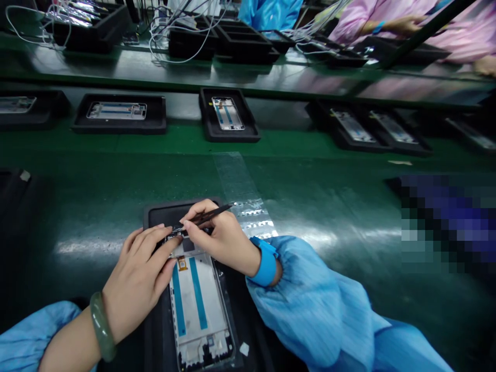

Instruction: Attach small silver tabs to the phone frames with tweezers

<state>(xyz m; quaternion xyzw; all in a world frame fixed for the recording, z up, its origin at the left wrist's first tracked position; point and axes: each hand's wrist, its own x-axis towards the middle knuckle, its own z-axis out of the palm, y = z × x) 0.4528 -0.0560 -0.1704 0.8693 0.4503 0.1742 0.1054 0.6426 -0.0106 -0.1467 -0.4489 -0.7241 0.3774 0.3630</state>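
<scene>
A phone frame (211, 299), silvery inside with two blue strips, lies in a black tray (155, 320) in front of me. My right hand (217, 232) is closed around black tweezers (211, 214), their tips pointing left at the frame's upper end. From the left, my left hand (145, 263) reaches over the upper left of the frame, its fingers stretched out with the tips touching the top edge. An orange flex piece (182, 264) shows just below those fingertips. Both hands partly cover the frame's top, so what the tweezer tips touch is hidden.
Clear film strips (248, 201) lie on the green bench (329, 206) beyond my right hand. More trays with phone frames, one a tray (120, 126) at left, line the far side. Cables (186, 41) and stacked black trays (240, 44) sit behind; co-workers in pink sleeves (356, 23) are there.
</scene>
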